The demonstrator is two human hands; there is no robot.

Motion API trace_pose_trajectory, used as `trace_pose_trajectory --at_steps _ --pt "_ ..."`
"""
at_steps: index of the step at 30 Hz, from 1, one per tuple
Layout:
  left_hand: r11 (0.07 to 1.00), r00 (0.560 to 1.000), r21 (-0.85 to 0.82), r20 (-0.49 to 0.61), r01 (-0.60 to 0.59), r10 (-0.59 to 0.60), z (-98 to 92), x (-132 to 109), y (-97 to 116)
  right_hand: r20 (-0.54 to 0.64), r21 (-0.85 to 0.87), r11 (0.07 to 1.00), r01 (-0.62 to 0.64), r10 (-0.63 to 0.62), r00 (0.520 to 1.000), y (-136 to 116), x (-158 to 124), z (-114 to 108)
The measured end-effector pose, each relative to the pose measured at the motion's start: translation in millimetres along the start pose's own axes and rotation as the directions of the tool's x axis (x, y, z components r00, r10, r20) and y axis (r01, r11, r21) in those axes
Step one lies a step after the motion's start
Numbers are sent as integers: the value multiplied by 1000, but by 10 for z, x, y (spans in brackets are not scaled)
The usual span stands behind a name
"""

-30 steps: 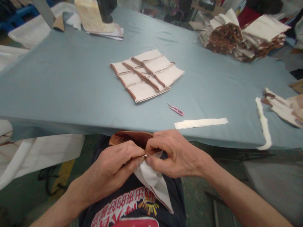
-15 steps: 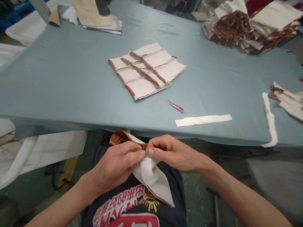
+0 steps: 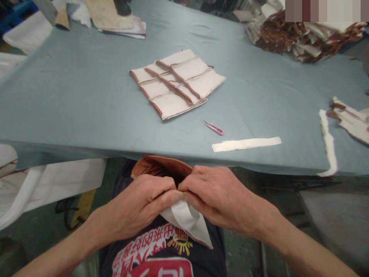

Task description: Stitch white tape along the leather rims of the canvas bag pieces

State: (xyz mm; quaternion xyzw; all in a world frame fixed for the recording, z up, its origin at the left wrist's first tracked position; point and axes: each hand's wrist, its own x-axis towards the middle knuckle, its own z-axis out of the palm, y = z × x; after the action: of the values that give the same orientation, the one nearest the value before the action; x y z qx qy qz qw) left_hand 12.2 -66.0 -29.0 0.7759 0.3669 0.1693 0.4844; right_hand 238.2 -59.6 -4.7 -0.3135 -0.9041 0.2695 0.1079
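Note:
Over my lap, just off the table edge, I hold a cream fabric piece (image 3: pixel 191 223) with a brown side, bunched between both hands. My left hand (image 3: pixel 152 200) pinches it, thumb pressed along the top. Close against it, my right hand (image 3: pixel 216 194) is closed on the same piece, fingers curled over it. The brown side (image 3: pixel 164 163) bows up behind my knuckles, and a cream corner hangs down below. My fingertips hide the spot they pinch. Beyond them on the table lie pink-handled thread snips (image 3: pixel 213 127) and a cream strip (image 3: pixel 246 144).
Overlapping cream pieces with brown edges (image 3: pixel 178 82) lie mid-table on the blue-grey cover (image 3: pixel 86 96). A heap of cream and brown fabric (image 3: pixel 288 38) is at the back right. A narrow white strip (image 3: pixel 328 142) and a cream scrap (image 3: pixel 351 119) lie at the right.
My right hand has turned over, knuckles now upward, and closed further round the fabric. The brown side has opened into a wider curve behind my hands.

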Motion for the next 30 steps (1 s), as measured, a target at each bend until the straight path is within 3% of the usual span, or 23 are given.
trace_pose_trajectory --at_steps 5,8,11,13,16,18,21,24,30 --pt "989 992 79 -1 -122 123 54 -18 0 38 41 999 35 -37 999 -74 -32 -20" --pt "960 965 188 -122 -207 232 135 -47 5 76 54 997 55 -59 995 -97 -29 -48" --pt "959 934 145 -230 -245 274 214 -89 13 41 112 992 57 -62 997 -35 8 -28" --pt "975 941 -8 -265 -221 211 248 -122 8 -26 220 975 41 -36 999 45 44 32" --pt "942 952 -319 -306 -109 7 283 -172 -44 -209 411 911 42 49 977 152 110 194" --pt "871 924 -490 -346 -32 -161 310 -212 -111 -314 479 875 69 97 944 185 167 321" --pt "805 859 -592 -397 29 -323 349 -295 -230 -340 441 895 71 94 936 191 289 466" --pt "810 841 -586 -420 37 -342 343 -402 -297 -311 422 903 75 66 948 192 456 524" --pt "838 861 -543 -452 -60 -231 187 -595 -241 -318 429 882 197 -57 947 140 760 533"
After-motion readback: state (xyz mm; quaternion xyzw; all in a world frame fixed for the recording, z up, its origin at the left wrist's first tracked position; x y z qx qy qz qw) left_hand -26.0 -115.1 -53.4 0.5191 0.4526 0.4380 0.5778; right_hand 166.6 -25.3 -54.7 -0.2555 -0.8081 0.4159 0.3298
